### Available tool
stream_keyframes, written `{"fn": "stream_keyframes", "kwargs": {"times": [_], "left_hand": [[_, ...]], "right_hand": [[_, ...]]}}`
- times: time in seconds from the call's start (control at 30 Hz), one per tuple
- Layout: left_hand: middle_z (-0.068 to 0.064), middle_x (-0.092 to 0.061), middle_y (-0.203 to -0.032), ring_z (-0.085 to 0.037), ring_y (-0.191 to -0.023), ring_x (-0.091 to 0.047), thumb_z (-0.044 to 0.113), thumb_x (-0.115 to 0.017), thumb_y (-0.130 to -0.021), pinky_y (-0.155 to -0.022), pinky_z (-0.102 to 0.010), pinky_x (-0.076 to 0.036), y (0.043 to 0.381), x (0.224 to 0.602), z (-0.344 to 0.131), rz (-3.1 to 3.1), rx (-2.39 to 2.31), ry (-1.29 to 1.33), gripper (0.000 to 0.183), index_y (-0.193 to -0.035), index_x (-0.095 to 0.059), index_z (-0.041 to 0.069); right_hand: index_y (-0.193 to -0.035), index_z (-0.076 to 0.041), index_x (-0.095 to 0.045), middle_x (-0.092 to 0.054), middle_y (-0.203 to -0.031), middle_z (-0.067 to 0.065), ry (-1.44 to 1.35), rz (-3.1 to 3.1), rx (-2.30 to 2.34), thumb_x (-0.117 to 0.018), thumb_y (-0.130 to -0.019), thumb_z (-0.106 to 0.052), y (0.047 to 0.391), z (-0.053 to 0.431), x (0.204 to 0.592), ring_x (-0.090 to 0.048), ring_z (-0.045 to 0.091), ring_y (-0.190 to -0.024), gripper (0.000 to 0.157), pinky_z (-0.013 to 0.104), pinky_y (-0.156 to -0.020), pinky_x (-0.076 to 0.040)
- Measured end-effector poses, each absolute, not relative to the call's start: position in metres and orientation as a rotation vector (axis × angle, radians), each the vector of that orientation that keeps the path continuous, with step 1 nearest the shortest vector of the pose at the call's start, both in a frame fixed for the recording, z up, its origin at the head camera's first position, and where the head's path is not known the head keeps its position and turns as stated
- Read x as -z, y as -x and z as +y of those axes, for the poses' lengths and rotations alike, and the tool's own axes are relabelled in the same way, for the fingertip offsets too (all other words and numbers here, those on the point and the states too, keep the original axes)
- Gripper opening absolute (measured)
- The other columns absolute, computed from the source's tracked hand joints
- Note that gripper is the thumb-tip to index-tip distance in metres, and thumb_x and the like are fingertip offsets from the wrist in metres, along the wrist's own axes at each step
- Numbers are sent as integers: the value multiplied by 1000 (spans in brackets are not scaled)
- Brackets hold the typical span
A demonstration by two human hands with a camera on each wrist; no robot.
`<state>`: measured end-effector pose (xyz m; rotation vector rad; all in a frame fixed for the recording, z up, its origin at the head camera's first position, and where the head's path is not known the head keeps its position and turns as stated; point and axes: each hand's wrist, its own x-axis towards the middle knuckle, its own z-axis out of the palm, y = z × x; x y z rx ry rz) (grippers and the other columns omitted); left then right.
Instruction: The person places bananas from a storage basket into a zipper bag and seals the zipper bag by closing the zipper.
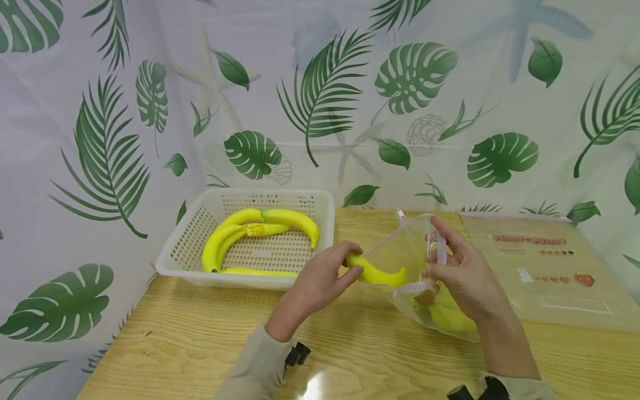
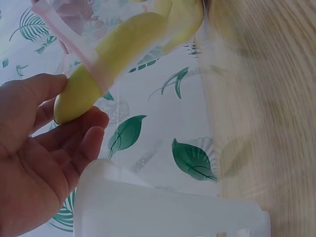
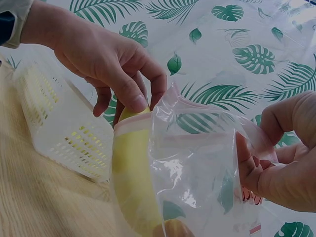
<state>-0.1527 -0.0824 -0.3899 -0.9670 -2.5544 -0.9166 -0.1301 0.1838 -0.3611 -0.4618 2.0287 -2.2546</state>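
My left hand (image 1: 325,275) pinches one end of a yellow banana (image 1: 377,273). Most of that banana lies inside the mouth of a clear zip bag (image 1: 395,244), as the right wrist view also shows. My right hand (image 1: 467,272) grips the bag's rim on the right and holds the mouth open. Lower in the bag, more yellow fruit (image 1: 447,311) shows through the plastic. In the left wrist view, the bag's pinkish rim (image 2: 81,54) crosses the banana just beyond my fingertips (image 2: 94,138).
A white perforated basket (image 1: 167,261) stands to the left with several bananas (image 1: 215,244) in it. On the right, a flat clear zip bag with red print (image 1: 550,278) lies on the wooden table (image 1: 200,333). A leaf-patterned sheet (image 1: 320,166) hangs behind.
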Motion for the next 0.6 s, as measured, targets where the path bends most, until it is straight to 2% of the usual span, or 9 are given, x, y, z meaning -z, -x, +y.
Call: {"fn": "stream_keyframes", "kwargs": {"times": [0.13, 0.27, 0.5, 0.6], "left_hand": [[-1, -68, -101, -14, -87, -64, 20, -69, -94, -73, -21, -51, 152, 389, -82, -2553, 870, 981, 26, -116, -61, 8], [0, -69, -93, -15, -80, -64, 24, -73, -91, -67, -21, -49, 152, 389, -81, -2511, 797, 978, 27, -110, -62, 9], [2, -69, -82, -7, -55, -45, 34, -71, -91, -47, -15, -33, 148, 393, -76, -2535, 590, 968, 30, -107, -60, 11], [4, -69, -81, -5, -54, -46, 33, -67, -95, -46, -14, -31, 145, 393, -75, -2562, 513, 1008, 26, -109, -60, 12]], "right_hand": [[-160, -6, -9, -32, -126, 9, 485, 2023, 2265, -52, -86, 22, 131, 184, 360, -48, 8, -86, 90, 17, -56, -47], [-159, -6, -9, -35, -119, 9, 478, 2025, 2270, -53, -85, 22, 133, 184, 359, -48, 8, -83, 91, 17, -54, -48], [-160, -7, -11, -33, -126, 9, 455, 2027, 2271, -53, -86, 22, 131, 185, 359, -48, 8, -86, 90, 17, -55, -47], [-160, -7, -10, -32, -127, 10, 450, 2036, 2259, -54, -86, 20, 130, 186, 359, -48, 9, -87, 89, 18, -54, -47]]}}
